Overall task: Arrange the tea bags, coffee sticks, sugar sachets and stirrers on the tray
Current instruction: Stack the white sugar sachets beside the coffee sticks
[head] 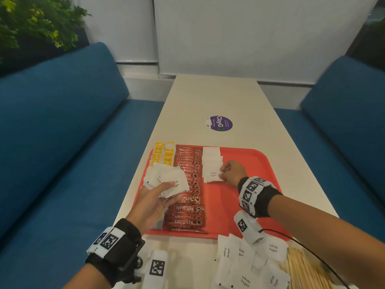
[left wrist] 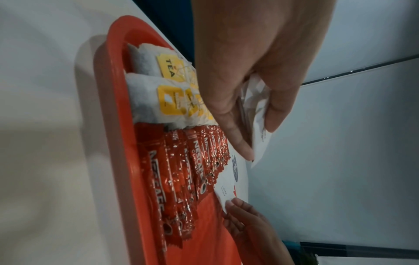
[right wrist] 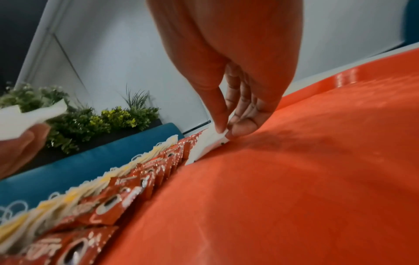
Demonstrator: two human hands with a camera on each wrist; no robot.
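A red tray (head: 245, 197) holds yellow tea bags (head: 163, 156) at its far left, then a column of red Nescafe coffee sticks (head: 188, 197), then a column of white sugar sachets (head: 211, 161). My left hand (head: 155, 200) hovers above the tray's left side and grips a fanned bunch of sugar sachets (head: 166, 181), also seen in the left wrist view as a white bunch (left wrist: 258, 129). My right hand (head: 229, 173) pinches the right edge of the nearest sachet (head: 213, 175) in the column, low on the tray; thumb and fingertips (right wrist: 238, 128) meet on its corner.
Loose sugar sachets (head: 248, 265) lie on the white table (head: 218, 97) in front of the tray, with wooden stirrers (head: 302, 268) at the near right. A purple sticker (head: 220, 123) sits beyond the tray. Blue benches (head: 52, 132) flank the table.
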